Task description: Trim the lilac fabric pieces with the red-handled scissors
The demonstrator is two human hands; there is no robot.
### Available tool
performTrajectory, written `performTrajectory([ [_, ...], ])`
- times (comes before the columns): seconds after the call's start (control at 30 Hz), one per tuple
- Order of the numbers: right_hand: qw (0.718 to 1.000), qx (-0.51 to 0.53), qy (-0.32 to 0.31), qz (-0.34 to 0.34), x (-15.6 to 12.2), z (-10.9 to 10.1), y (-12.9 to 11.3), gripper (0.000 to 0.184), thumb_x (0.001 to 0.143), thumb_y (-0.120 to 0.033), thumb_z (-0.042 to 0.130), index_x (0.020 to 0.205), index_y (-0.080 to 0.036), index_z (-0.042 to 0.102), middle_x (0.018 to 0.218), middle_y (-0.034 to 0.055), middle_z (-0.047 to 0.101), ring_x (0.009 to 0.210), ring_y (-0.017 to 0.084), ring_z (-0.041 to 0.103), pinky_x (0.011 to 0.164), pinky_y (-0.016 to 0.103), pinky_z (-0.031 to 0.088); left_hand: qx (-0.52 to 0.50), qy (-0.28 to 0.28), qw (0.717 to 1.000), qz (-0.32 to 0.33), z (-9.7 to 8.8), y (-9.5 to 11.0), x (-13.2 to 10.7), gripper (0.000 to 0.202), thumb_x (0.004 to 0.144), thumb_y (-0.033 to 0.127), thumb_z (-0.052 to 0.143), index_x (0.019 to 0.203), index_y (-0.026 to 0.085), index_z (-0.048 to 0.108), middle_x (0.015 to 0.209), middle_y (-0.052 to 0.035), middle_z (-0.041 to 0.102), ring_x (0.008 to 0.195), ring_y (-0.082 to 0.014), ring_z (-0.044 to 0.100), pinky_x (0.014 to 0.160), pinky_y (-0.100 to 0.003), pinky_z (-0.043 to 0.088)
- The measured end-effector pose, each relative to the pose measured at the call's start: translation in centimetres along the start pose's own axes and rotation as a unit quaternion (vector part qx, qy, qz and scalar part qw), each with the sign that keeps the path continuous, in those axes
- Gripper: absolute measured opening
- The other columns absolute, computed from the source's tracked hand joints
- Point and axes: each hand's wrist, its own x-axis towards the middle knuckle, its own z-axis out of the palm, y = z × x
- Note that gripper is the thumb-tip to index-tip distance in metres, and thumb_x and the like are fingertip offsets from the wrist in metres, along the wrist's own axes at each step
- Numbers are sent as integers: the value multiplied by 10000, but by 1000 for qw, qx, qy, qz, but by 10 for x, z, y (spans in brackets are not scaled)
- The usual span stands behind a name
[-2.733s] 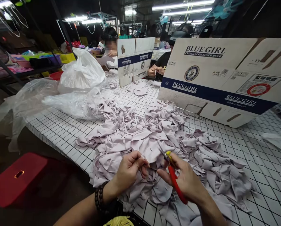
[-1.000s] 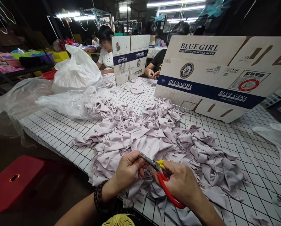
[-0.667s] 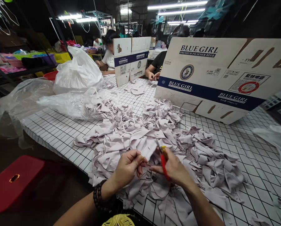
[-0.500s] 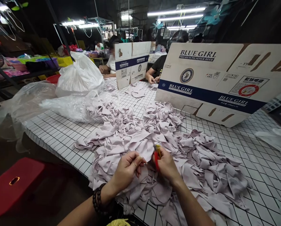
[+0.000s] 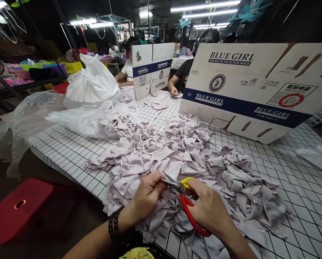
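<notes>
A wide heap of pale mauve fabric pieces (image 5: 161, 162) spreads over the table under my hands. My right hand (image 5: 211, 203) is closed around scissors (image 5: 189, 210) with one red and one yellow handle. Their blades are parted and point left, the tips at the fingertips of my left hand (image 5: 147, 192). Thumb and fingers of that hand are pinched together above the heap; what lies between them is hidden. Dark beads circle my left wrist.
A white table (image 5: 77, 158) with black grid lines bears clear plastic bags and a knotted white bag (image 5: 92, 84) at left. Flattened beer cartons (image 5: 244, 79) stand upright across it, with people seated behind. A red stool (image 5: 17, 210) stands lower left.
The scissors have turned and opened, their blades now reaching left to my left fingers. My right hand has shifted right and down; my left hand stays pinched nearly in place.
</notes>
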Motion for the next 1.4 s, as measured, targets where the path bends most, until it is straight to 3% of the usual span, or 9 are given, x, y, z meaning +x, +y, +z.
performTrajectory([
  [0.23, 1000, -11, 26, -11, -4, -4, -1, 38, 716, -240, 597, 735, -218, 574, 676, -10, 608, 573, 145, 523, 555, 242, 365, 77, -1, 996, 50, -3, 2, 0, 189, 893, 196, 494, 731, 150, 580, 679, -2, 536, 652, -122, 493, 632, -229, 366],
  [0.5, 998, -47, 45, -22, -9, -5, 5, 201, 694, -281, 605, 588, -218, 445, 533, -46, 499, 481, 111, 431, 479, 218, 286, 89, -24, 995, 46, -4, 5, -1, 213, 884, 200, 497, 685, 152, 555, 665, -3, 515, 643, -127, 471, 624, -238, 352],
  [0.8, 998, -43, 44, -16, -7, -1, 7, 291, 701, -320, 598, 553, -214, 372, 489, -57, 451, 448, 96, 379, 459, 221, 242, 67, -37, 996, 48, -5, 7, -1, 223, 899, 219, 481, 708, 149, 571, 683, -13, 527, 664, -135, 472, 642, -244, 364],
  [1.1, 999, -29, 13, -8, -8, 0, 6, 253, 722, -351, 585, 561, -213, 446, 495, -55, 455, 456, 102, 385, 464, 228, 237, 31, -42, 998, 43, -5, 7, -2, 228, 905, 234, 483, 749, 136, 616, 729, -33, 585, 700, -147, 525, 671, -247, 394],
  [1.4, 999, -21, 16, -21, -6, 1, 2, 254, 715, -313, 567, 534, -213, 419, 486, -51, 444, 452, 102, 388, 469, 233, 241, 13, -36, 999, 35, -6, 8, -3, 246, 911, 255, 494, 730, 139, 614, 709, -25, 577, 678, -138, 507, 653, -242, 387],
])
